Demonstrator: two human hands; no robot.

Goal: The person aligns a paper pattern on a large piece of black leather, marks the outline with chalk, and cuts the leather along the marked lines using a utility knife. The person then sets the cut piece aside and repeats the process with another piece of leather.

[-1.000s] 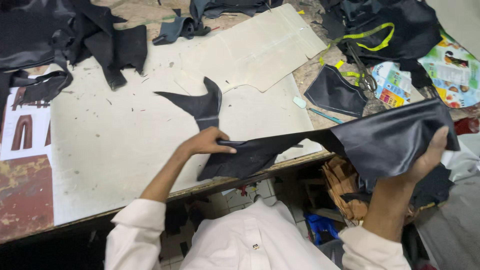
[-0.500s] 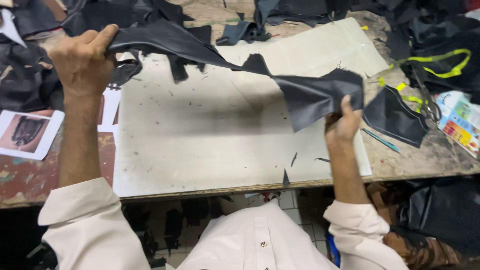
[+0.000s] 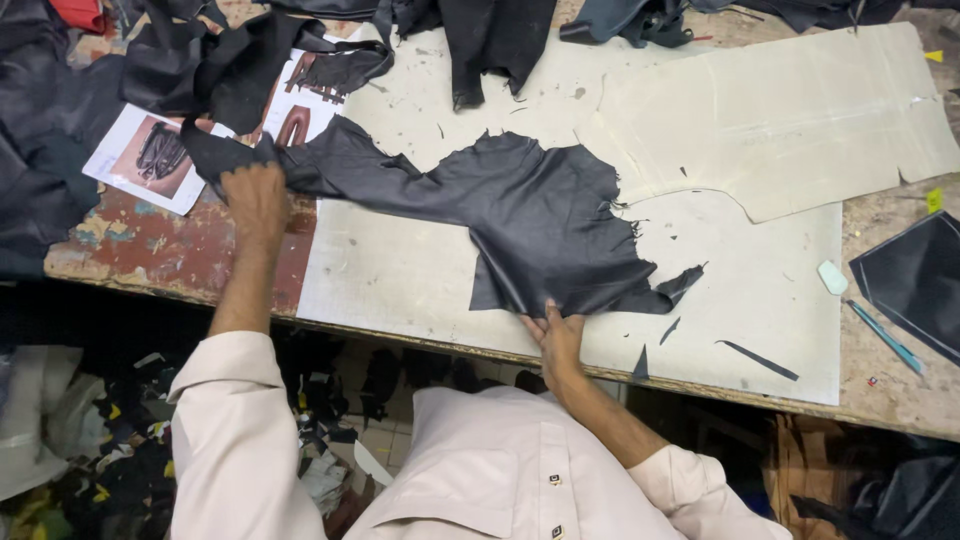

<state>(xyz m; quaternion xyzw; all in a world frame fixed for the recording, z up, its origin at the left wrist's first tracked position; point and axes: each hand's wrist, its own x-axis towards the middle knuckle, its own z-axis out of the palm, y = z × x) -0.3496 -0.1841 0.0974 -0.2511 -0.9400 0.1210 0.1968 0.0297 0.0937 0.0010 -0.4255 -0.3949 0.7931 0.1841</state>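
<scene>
A: Fingers (image 3: 268,188) of left hand (image 3: 255,200) curled over the far-left end of the black leather piece (image 3: 520,215), pinching it down near the white board's left edge. Right hand (image 3: 558,335) at the near edge of the same piece, fingers bent, thumb on top, gripping the hem.

B: Head view only. Count?

A: Two hands, both on one leather piece. One piece spread flat across the white cutting board (image 3: 400,280), ragged on its right side. One pale paper pattern (image 3: 780,130) at upper right, overlapping the board. Two photo sheets (image 3: 150,155) at left, partly under leather. Three small black offcuts (image 3: 755,358) on the board at lower right. One white chalk block (image 3: 832,277), one teal-handled tool (image 3: 885,340) just beside it. One dark cut panel (image 3: 915,280) at far right.

B: Edges, room?

A: Table edge (image 3: 700,385) just beyond right hand's wrist. Bare board between leather and offcuts, more bare board under the leather's left arm. Left end crowded: heaped black leather scraps (image 3: 60,150) touching the sheets. Far edge also piled with scraps. Right of board, worn tabletop open around chalk.
</scene>
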